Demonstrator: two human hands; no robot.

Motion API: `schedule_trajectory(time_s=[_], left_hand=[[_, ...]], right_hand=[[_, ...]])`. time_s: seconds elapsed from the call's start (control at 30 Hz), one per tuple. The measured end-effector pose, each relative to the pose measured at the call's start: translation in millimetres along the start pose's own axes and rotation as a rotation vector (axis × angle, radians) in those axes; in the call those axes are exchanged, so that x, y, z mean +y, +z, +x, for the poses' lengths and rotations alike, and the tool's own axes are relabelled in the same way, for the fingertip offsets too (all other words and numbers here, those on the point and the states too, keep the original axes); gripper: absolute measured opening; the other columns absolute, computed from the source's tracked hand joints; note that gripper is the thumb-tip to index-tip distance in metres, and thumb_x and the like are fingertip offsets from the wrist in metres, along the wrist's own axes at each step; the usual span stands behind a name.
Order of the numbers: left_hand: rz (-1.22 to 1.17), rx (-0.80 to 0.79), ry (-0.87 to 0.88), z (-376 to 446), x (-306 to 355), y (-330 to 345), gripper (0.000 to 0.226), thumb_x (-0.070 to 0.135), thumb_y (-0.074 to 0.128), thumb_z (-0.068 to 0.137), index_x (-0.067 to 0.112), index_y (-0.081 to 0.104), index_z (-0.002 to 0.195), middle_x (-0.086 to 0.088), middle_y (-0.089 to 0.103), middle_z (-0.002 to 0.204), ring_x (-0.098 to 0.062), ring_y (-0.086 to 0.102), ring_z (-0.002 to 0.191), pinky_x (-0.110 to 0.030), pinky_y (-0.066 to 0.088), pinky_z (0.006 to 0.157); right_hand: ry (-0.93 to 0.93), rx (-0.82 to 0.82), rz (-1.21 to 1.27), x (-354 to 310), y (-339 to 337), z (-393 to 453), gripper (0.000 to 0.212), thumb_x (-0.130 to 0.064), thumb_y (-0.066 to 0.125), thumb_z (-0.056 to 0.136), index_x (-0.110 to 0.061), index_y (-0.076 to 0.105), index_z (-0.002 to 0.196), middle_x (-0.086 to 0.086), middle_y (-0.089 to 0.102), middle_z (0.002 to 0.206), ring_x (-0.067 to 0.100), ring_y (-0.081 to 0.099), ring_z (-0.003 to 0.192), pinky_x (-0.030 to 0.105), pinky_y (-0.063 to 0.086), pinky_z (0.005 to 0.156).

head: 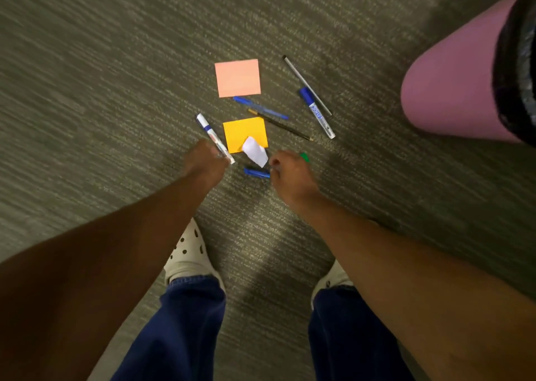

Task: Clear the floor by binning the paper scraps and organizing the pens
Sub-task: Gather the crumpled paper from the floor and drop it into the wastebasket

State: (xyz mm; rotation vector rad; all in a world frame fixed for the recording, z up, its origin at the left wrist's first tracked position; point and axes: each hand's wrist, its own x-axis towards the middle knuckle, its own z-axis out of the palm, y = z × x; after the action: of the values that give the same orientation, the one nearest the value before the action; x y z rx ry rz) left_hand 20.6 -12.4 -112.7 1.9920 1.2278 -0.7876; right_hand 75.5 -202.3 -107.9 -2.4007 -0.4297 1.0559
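Left grip clamps a white marker, right grip pinches a blue pen; marker print unreadable.

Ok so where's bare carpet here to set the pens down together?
Open grey carpet lies left of the pink square note and the white marker that the left hand grips. Another bare strip runs between the shoes. It's crowded around the yellow square note, and near the pink bin.
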Motion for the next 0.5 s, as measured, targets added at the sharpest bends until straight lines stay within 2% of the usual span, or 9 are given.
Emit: schedule_trajectory(time_s=[0.1, 0.17, 0.27, 0.33, 0.37, 0.43, 0.5], left_hand=[[-0.020, 0.082, 0.017, 11.9, -5.7, 12.3, 0.043, 0.027, 0.077, 0.090, 0.003, 0.060, 0.121, -0.021, 0.069, 0.126, -0.040, 0.067, 0.117, -0.044, 0.053, 0.093], [-0.018, 0.109, 0.050, 17.0, -5.1, 15.7, 0.041, 0.028, 0.076, 0.091, 0.005, 0.061, 0.121, -0.019, 0.069, 0.127, -0.038, 0.066, 0.119, -0.042, 0.051, 0.093], [-0.125, 0.125, 0.086, 21.9, -3.7, 18.4, 0.022, 0.027, 0.075, 0.092, 0.015, 0.059, 0.100, -0.013, 0.073, 0.113, -0.034, 0.068, 0.107, -0.033, 0.045, 0.082], [-0.183, 0.085, 0.101, 21.4, -0.5, 20.1, 0.019, 0.029, 0.073, 0.093, 0.019, 0.057, 0.098, -0.011, 0.072, 0.106, -0.031, 0.069, 0.102, -0.030, 0.043, 0.077], [-0.221, 0.053, 0.103, 20.2, 1.7, 21.7, 0.020, 0.030, 0.072, 0.093, 0.019, 0.059, 0.102, -0.011, 0.072, 0.107, -0.032, 0.069, 0.102, -0.032, 0.047, 0.079], [-0.339, -0.011, 0.081, 14.4, 6.3, 23.5, 0.028, 0.034, 0.072, 0.094, 0.017, 0.062, 0.115, -0.014, 0.072, 0.111, -0.036, 0.070, 0.104, -0.045, 0.057, 0.089], [-0.460, -0.041, 0.104, 2.5, 13.7, 23.0, 0.030, 0.033, 0.070, 0.097, 0.016, 0.067, 0.120, -0.013, 0.073, 0.105, -0.037, 0.071, 0.100, -0.057, 0.059, 0.090]], right_hand=[[0.061, 0.020, -0.064, -12.4, 17.6, 23.8, 0.020, -0.018, 0.061, 0.101, -0.005, 0.065, 0.116, 0.018, 0.068, 0.120, 0.036, 0.064, 0.114, 0.042, 0.048, 0.093], [0.107, 0.050, -0.101, -19.2, 27.0, 36.8, 0.034, -0.034, 0.059, 0.104, -0.004, 0.062, 0.119, 0.018, 0.067, 0.122, 0.035, 0.063, 0.117, 0.044, 0.048, 0.093], [0.158, 0.062, -0.191, -23.0, 34.3, 51.6, 0.033, -0.032, 0.059, 0.105, -0.007, 0.058, 0.125, 0.017, 0.066, 0.128, 0.035, 0.062, 0.123, 0.041, 0.050, 0.093], [0.159, 0.044, -0.214, -23.9, 33.2, 56.3, 0.028, -0.030, 0.055, 0.106, -0.006, 0.061, 0.120, 0.019, 0.068, 0.124, 0.037, 0.064, 0.118, 0.042, 0.051, 0.089], [0.155, 0.036, -0.204, -24.9, 31.3, 55.6, 0.026, -0.028, 0.054, 0.106, -0.006, 0.063, 0.116, 0.020, 0.070, 0.120, 0.038, 0.065, 0.114, 0.043, 0.051, 0.087], [0.157, 0.049, -0.120, -27.4, 27.6, 49.4, 0.019, -0.022, 0.060, 0.102, -0.005, 0.066, 0.106, 0.019, 0.072, 0.111, 0.039, 0.067, 0.106, 0.044, 0.052, 0.082], [0.152, 0.087, 0.051, -31.7, 18.4, 36.4, 0.017, -0.021, 0.064, 0.100, -0.005, 0.069, 0.097, 0.017, 0.075, 0.100, 0.038, 0.069, 0.096, 0.045, 0.053, 0.077]])
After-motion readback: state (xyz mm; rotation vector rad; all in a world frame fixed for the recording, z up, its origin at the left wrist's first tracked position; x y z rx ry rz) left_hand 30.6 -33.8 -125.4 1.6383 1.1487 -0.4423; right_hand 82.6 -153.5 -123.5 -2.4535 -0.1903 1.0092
